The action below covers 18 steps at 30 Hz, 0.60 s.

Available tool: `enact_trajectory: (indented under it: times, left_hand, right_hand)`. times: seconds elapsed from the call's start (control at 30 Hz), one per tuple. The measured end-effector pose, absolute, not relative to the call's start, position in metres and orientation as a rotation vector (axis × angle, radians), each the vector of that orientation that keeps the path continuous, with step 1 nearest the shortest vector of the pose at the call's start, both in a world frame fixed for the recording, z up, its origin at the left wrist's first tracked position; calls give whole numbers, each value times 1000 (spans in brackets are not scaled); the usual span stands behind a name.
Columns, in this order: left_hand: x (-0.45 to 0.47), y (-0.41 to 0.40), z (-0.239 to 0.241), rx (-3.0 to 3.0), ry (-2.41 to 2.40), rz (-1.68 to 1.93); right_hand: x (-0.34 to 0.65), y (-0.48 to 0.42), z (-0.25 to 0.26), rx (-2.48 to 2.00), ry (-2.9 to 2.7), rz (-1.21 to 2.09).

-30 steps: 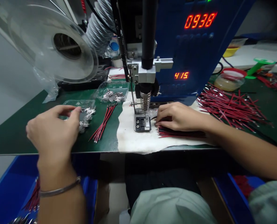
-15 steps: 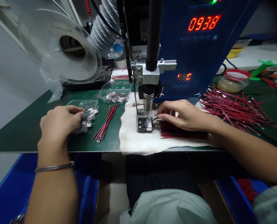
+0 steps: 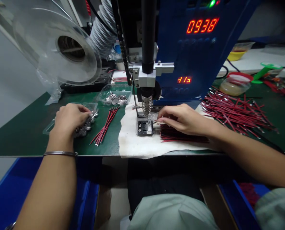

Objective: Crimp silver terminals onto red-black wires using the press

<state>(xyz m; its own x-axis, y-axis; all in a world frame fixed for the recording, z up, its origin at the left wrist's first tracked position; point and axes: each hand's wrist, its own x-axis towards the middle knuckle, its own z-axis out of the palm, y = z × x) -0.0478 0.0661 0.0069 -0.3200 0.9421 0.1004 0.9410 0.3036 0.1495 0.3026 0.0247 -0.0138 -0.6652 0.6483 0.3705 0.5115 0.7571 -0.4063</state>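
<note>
Light falls brightest on the white cloth; the right hand shades the wires beneath. Red digits glow against dimness.

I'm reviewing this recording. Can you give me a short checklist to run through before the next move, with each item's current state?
1. Left hand at the nearer tray of metal parts: ok.
2. Part gripped between the left fingers: cannot tell; the grip is hidden.
3. Right hand holding a thin wire beside the fixture: ok.
4. Right hand out from under the spring-wrapped tip: ok, it is to the right.
5. Upper display legible: ok, 0938.
6. Lower display legible: not ok, digits look broken.
</note>
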Motion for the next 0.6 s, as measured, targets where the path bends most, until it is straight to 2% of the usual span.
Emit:
enact_trajectory:
  times: [0.4,0.6]
  left_hand:
    - [-55,73,10,1896,2437,114]
    - [-54,84,13,2012,2443,-15]
  right_hand:
    - [281,25,-21,-942,-2318,430]
    - [283,22,-19,-865,-2355,320]
